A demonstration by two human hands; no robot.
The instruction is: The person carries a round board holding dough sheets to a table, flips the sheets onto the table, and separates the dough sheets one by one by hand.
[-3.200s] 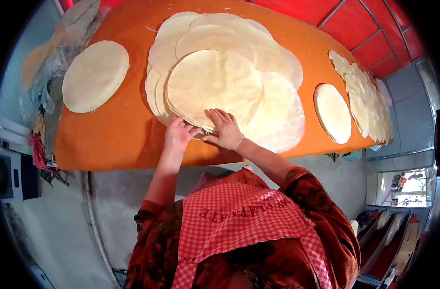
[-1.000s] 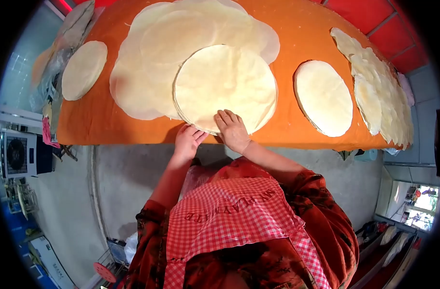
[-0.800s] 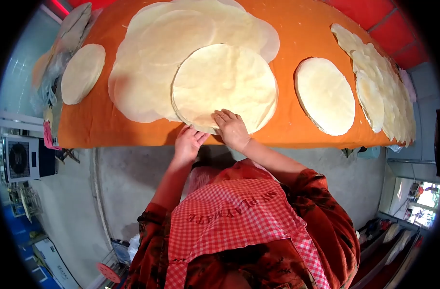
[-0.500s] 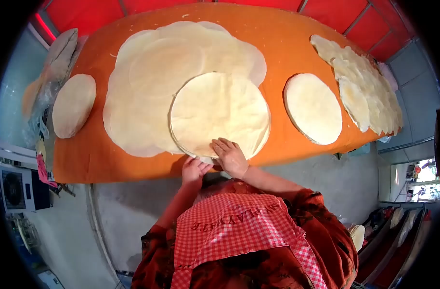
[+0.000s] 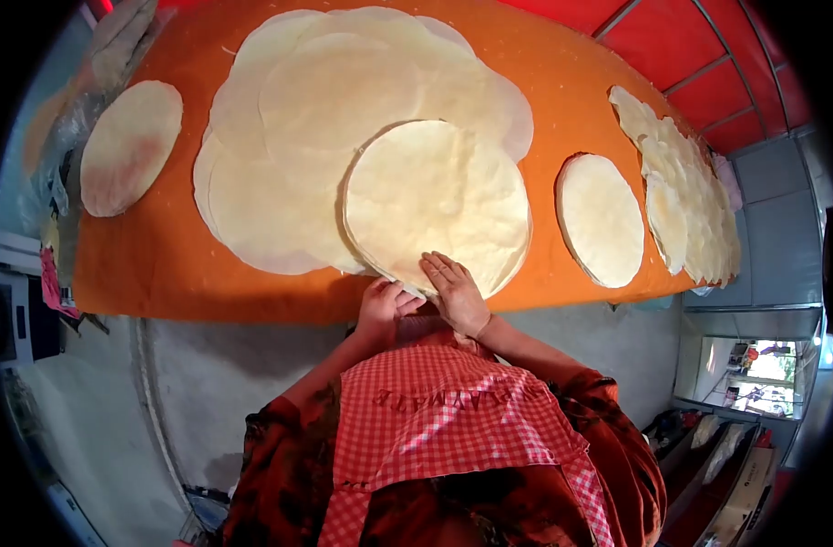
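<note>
A round stack of thin, pale flatbread sheets (image 5: 435,201) lies near the front edge of the table, overlapping a wide spread of flatbreads (image 5: 325,109). At the stack's near rim, my left hand (image 5: 380,306) pinches the edge of a flatbread, its fingers curled and the thumb partly hidden. Beside it my right hand (image 5: 458,294) rests flat on the top sheet, fingers stretched out and close together. How many layers the left fingers hold cannot be made out.
The orange-covered table (image 5: 252,296) also bears a round flatbread stack at the left (image 5: 132,150), another at the right (image 5: 601,219), and a heap of overlapping flatbreads (image 5: 685,191) at the far right. Clear plastic (image 5: 56,164) lies at the left end.
My left fingers have curled in more tightly at the flatbread edge. My right hand stays flat on the stack. The view has shifted and tilted slightly.
</note>
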